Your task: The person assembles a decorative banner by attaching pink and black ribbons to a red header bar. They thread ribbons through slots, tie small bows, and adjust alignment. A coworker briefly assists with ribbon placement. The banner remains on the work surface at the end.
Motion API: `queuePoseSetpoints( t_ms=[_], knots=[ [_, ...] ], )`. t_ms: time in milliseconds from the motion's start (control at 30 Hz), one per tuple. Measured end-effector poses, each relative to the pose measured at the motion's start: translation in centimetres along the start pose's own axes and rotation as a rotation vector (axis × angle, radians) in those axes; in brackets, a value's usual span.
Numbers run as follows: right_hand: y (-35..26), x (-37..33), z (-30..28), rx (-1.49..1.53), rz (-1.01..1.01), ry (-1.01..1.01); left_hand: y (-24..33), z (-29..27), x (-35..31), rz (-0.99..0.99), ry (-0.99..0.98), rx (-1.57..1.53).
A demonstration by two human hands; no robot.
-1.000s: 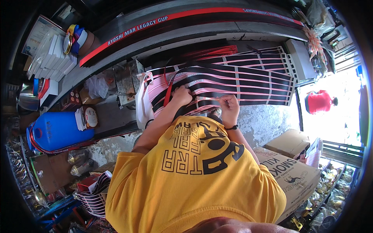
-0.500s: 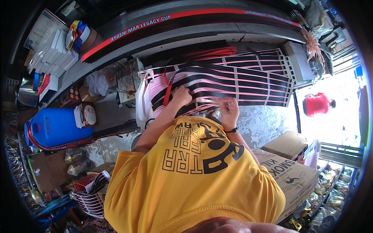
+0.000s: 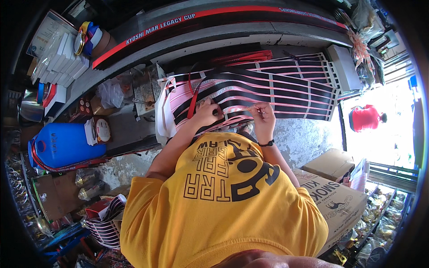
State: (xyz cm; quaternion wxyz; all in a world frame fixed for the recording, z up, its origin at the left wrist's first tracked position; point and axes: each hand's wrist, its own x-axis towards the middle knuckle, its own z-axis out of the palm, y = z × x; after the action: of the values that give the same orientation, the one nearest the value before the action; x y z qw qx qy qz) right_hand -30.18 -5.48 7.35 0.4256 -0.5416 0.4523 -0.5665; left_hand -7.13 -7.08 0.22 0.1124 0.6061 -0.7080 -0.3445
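Note:
A large sheet of black printed ribbon strips [image 3: 286, 91], with thin pink lines between them, lies across the worktop in front of me. My left hand [image 3: 205, 114] is on the near left part of this sheet, its fingers curled beside a dark patch; whether that is a ribbon or a tool is unclear. To its right my right hand [image 3: 263, 117] pinches a thin pinkish strip [image 3: 243, 109] that runs along the sheet's near edge. A loose red ribbon [image 3: 192, 105] lies just left of my left hand.
A white box [image 3: 343, 71] stands at the sheet's right end. Red ribbons [image 3: 250, 58] lie behind it, and a long red-and-black ribbon [image 3: 214, 18] stretches along the shelf. A blue jug [image 3: 67, 145] is at left, cardboard boxes [image 3: 335, 201] at right. A person in red [image 3: 367, 118] is outside.
My left hand has turned and its fingers have curled in more. My right hand has shifted slightly away from my body, still pinching the thin strip.

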Motion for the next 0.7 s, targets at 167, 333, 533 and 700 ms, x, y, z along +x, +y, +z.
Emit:
queuePoseSetpoints(
  t_ms=[167, 333, 533, 700],
  knots=[
    [-0.1, -0.6, -0.1, 0.02, 0.002, -0.006, 0.3, 0.2, 0.3, -0.076, -0.002, 0.026],
    [-0.1, -2.1, -0.1, -0.047, -0.127, -0.013, 0.6, 0.9, 1.1, -0.135, -0.003, 0.119],
    [0.0, -2.6, 0.2, 0.021, -0.159, 0.026, 0.9, 1.1, 1.8, -0.198, -0.007, 0.118],
    [-0.2, -2.7, 0.1, -0.012, -0.199, 0.007, 1.5, 1.3, 2.0, -0.225, 0.018, 0.138]
  ],
)
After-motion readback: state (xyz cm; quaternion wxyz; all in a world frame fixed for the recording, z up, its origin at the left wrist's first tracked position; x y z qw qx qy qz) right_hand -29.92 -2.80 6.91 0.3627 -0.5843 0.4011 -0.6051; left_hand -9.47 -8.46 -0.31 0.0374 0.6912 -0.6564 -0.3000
